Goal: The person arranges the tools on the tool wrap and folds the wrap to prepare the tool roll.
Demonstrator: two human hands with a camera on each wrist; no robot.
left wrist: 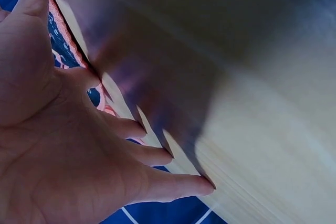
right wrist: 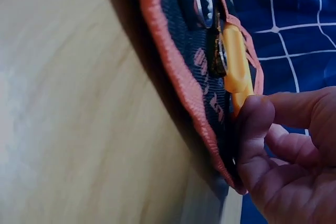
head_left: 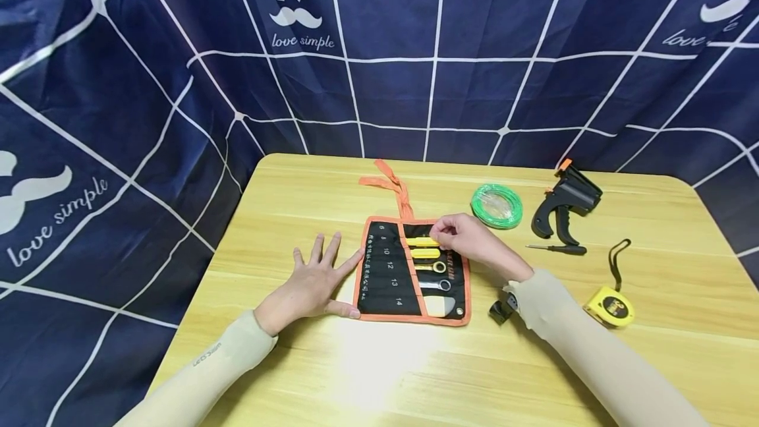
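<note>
A black tool pouch (head_left: 379, 269) with orange edging lies unfolded on the table, its pockets numbered. My left hand (head_left: 311, 285) is spread with straight fingers, thumb and index fingertips at the pouch's left edge. At the top pocket, my right hand (head_left: 474, 240) pinches the end of a yellow-handled tool (head_left: 417, 242) between thumb and index finger; its kind is hidden. Just below sits another yellow-handled tool (head_left: 425, 254), also seen as a yellow handle (right wrist: 235, 59) in the right wrist view. Under it are two ring-ended wrenches (head_left: 443, 285) and a pale, flat-bladed tool (head_left: 439, 306).
Orange tie straps (head_left: 400, 193) trail from the pouch's top. To the right lie a green wire coil (head_left: 514, 206), a black clamp (head_left: 572, 193) with orange tips, a small screwdriver (head_left: 568, 250) and a yellow tape measure (head_left: 611, 307). A patterned blue curtain (head_left: 391, 91) hangs behind.
</note>
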